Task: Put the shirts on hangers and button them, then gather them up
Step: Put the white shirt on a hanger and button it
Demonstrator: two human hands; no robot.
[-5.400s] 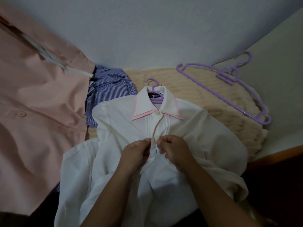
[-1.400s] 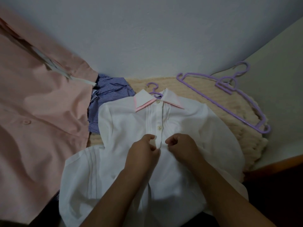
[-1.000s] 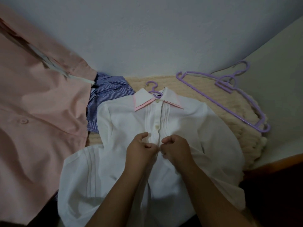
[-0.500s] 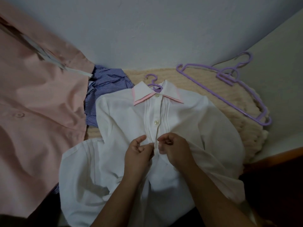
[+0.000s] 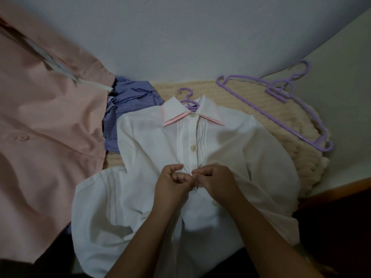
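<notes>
Under both hands lies the white shirt (image 5: 152,157) on its purple hanger (image 5: 187,98). Left hand (image 5: 172,185) and right hand (image 5: 216,180) meet knuckle to knuckle, each pinching the placket just below the second button (image 5: 193,147).

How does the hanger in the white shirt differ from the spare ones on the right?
The hanger in the white shirt is mostly hidden inside the white shirt, only its hook and neck showing above the collar; the spare hangers lie bare and fully visible on the cream blanket. Both are purple plastic.
</notes>
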